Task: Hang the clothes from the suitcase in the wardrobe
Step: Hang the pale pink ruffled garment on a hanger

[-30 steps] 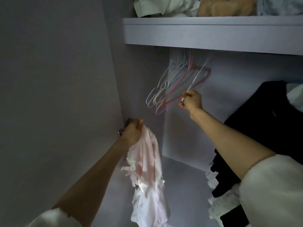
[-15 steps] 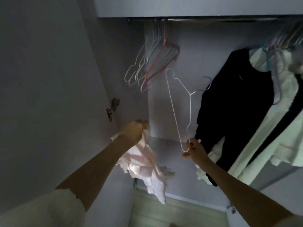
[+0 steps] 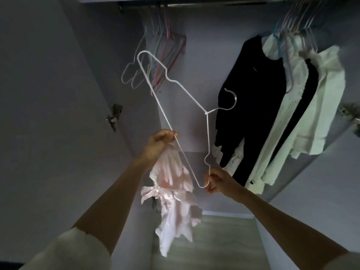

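Observation:
A white wire hanger (image 3: pixel 206 133) is held up on its end in front of the open wardrobe, hook pointing right. My right hand (image 3: pixel 217 182) pinches its lower corner. My left hand (image 3: pixel 158 144) grips a pale pink garment (image 3: pixel 174 193) with lace trim and a bow, which dangles below my fist. That hand also touches the hanger's long bottom bar. The wardrobe rail (image 3: pixel 194 3) runs across the top of the view.
Several empty pastel hangers (image 3: pixel 155 61) hang at the rail's left end. A black garment (image 3: pixel 251 106) and white garments (image 3: pixel 303 106) hang at the right. A door hinge (image 3: pixel 115 115) sits on the left wall. The pale floor (image 3: pixel 214 242) shows below.
My right hand took the white hanger off the rail and brought it down. My left hand with the pink garment has moved up and right to the hanger's bar.

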